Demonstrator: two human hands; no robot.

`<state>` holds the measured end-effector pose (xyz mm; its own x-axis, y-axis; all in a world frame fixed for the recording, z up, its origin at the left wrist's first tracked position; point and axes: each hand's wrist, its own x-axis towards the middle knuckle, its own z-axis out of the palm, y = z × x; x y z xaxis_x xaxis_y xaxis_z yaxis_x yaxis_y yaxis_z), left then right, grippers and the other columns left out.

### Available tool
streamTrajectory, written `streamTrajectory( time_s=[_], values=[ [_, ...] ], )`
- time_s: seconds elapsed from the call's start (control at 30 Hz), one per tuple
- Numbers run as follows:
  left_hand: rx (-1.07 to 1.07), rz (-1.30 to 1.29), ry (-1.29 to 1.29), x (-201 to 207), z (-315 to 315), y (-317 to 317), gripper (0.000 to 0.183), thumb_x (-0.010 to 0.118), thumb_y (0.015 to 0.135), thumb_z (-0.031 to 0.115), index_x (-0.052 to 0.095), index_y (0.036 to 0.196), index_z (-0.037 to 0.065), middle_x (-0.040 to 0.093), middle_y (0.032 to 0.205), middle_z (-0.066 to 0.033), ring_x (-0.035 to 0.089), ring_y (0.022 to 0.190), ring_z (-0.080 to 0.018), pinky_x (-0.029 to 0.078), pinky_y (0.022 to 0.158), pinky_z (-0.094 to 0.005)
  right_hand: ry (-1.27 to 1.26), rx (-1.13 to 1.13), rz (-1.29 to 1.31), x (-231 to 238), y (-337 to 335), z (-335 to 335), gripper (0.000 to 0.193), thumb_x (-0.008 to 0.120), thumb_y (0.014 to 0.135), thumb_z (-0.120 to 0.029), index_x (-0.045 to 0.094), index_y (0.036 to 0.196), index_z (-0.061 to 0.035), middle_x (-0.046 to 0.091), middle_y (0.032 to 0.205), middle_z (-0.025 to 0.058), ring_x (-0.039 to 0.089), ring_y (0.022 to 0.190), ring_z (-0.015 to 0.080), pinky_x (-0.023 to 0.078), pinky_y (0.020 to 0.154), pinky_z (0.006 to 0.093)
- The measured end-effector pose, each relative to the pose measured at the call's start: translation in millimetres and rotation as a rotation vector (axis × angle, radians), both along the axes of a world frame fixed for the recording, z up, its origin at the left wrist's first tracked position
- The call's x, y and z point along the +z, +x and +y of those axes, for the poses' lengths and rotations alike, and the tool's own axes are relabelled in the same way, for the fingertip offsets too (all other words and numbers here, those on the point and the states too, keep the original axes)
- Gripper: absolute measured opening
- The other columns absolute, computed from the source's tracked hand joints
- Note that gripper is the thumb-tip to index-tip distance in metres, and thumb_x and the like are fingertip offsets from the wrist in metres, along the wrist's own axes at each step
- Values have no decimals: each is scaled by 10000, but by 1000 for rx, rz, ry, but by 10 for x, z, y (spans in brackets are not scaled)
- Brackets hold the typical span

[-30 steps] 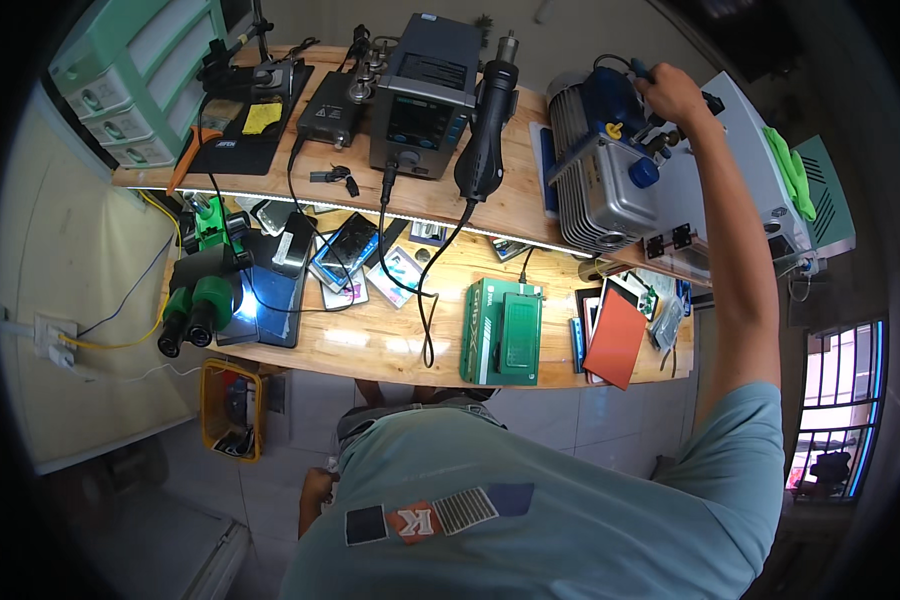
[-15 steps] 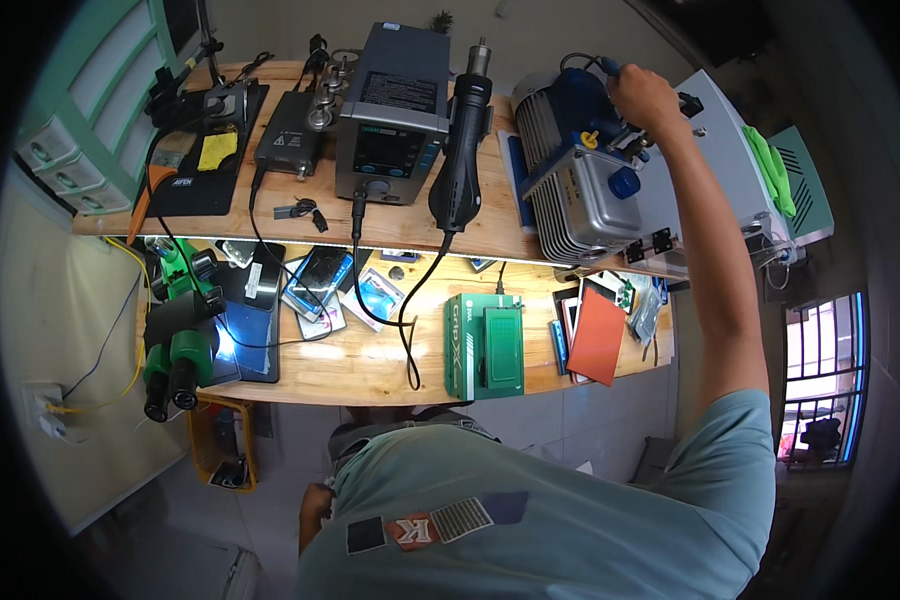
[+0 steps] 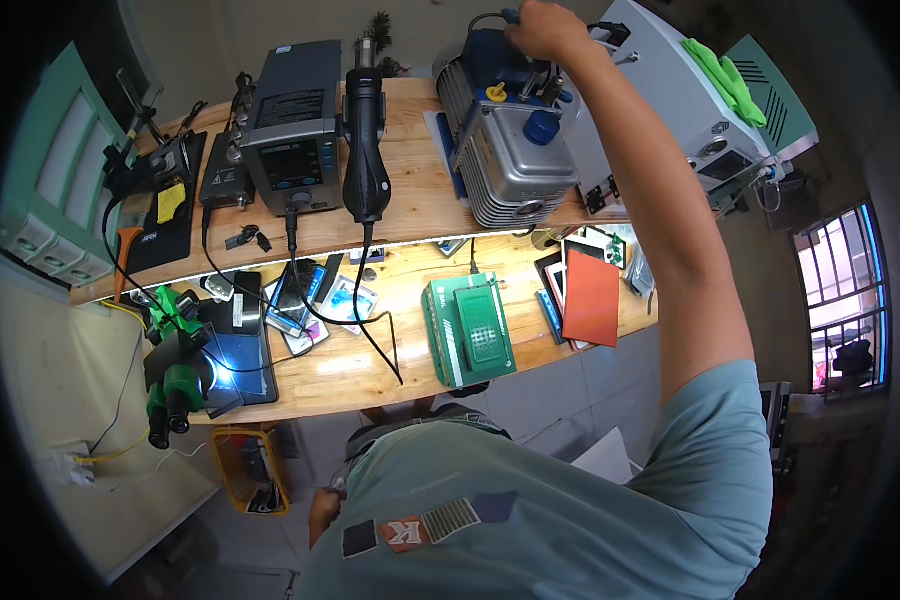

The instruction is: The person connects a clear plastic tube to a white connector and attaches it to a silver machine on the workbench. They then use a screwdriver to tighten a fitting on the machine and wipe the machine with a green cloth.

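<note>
Up high, the right hand (image 3: 550, 32) bends its fingers at the back of the vacuum pump (image 3: 525, 150); I can't tell what they grip. The pump stretches from there toward the body, on the wooden shelf (image 3: 405, 130). The left hand (image 3: 324, 510) hangs far off, fingers unclear.

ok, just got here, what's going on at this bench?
Someone at the bench has their right hand up at the far end of the vacuum pump on the upper shelf; exactly what the fingers grip is hard to make out. Their left hand is low by their side, and whether it holds anything isn't clear. The hot-air rework station stands on the same shelf, left of the pump. Below, the stereo microscope and a green box are on the bench, neither in hand.
</note>
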<state>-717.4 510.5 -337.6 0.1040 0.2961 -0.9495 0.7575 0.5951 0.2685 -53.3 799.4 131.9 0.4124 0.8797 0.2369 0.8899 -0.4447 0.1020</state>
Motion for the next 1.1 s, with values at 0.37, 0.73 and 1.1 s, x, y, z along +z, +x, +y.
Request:
streamTrajectory(
  time_s=[0.37,0.73,1.1],
  values=[
    [155,-10,184,-386,-693,-223,261,683,800,167,670,779,-93,589,610,-110,541,527,-196,394,502,-396,472,6,465,-170,387,-1223,363,717,797,-355,727,821,7,677,693,128,645,692,215,494,688,342],
    [125,23,254,-427,-651,-219,276,682,806,175,666,780,-99,611,627,-132,564,563,-201,418,537,-399,346,20,565,-556,320,-1393,351,760,778,-341,716,821,6,673,726,95,604,724,179,463,703,310],
    [115,28,273,-494,-811,-228,291,681,812,183,662,781,-105,633,644,-154,588,599,-206,441,572,-402,417,143,608,-591,527,-1256,516,786,738,-428,729,981,24,717,866,162,690,835,241,524,772,332]
  ],
)
